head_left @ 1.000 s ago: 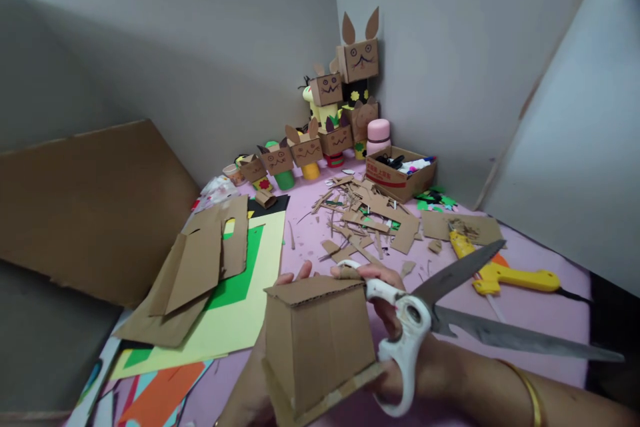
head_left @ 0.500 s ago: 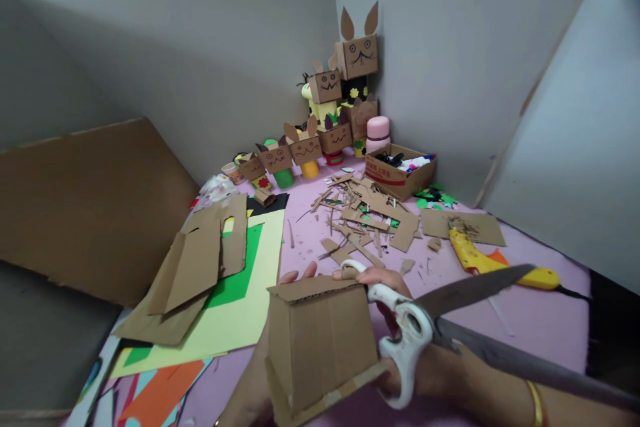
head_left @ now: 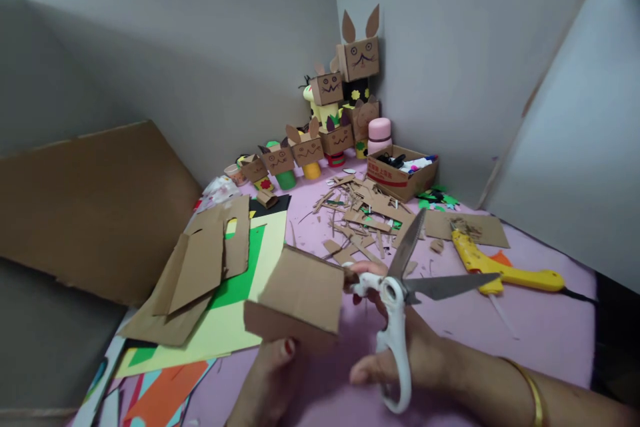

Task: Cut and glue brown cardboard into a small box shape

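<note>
Our left hand [head_left: 270, 373] pinches the box [head_left: 303, 287], right hand [head_left: 423, 343] grips scissors [head_left: 393, 292] (blades [head_left: 453, 287] gaping). We could dent it by over-squeezing, or nick it by swinging carelessly.

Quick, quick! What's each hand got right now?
Left hand: holding the cardboard box, thumb against its near side.
Right hand: holding the white-handled scissors, blades spread open.

Craft workspace (grey partitions [head_left: 200, 53] behind): glue gun [head_left: 530, 277], cardboard scraps [head_left: 383, 200], coloured paper [head_left: 167, 390], box-headed animal figures [head_left: 361, 59]
</note>
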Demonstrator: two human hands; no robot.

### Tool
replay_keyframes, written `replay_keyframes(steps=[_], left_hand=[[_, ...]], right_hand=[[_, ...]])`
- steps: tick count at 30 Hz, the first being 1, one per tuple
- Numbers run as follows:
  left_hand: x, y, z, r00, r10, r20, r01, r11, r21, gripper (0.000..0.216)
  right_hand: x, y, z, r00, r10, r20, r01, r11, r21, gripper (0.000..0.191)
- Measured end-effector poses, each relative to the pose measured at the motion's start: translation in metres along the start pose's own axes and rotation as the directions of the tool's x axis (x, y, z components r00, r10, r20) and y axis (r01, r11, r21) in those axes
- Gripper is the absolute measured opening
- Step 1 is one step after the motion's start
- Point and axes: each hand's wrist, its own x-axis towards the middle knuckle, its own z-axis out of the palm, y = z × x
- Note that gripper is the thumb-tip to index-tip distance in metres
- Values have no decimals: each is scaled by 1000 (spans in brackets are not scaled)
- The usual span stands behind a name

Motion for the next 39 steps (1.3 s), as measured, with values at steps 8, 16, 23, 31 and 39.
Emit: replay_keyframes(steps=[8, 16, 23, 31, 39], left_hand=[[9, 13, 5, 954, -297, 44, 289, 863, -414, 49], [10, 16, 6, 922, -386, 21, 345, 798, -494, 57], [13, 25, 5, 885, 0, -466, -190, 913, -361, 34], [12, 34, -1, 807, 259, -531, -359, 929, -93, 49], [13, 28, -7, 838, 298, -458, -319, 947, 34, 62]], right_hand=[[-6, 2, 1, 972, 234, -24, -231, 968, 94, 79], [0, 1, 0, 955, 291, 60, -294, 953, 70, 66], [6, -12, -3, 905, 407, 121, -406, 913, -37, 60], [17, -24, -11, 869, 471, 153, -449, 879, -159, 49], [19, -29, -13, 862, 475, 179, -438, 874, -209, 46]])
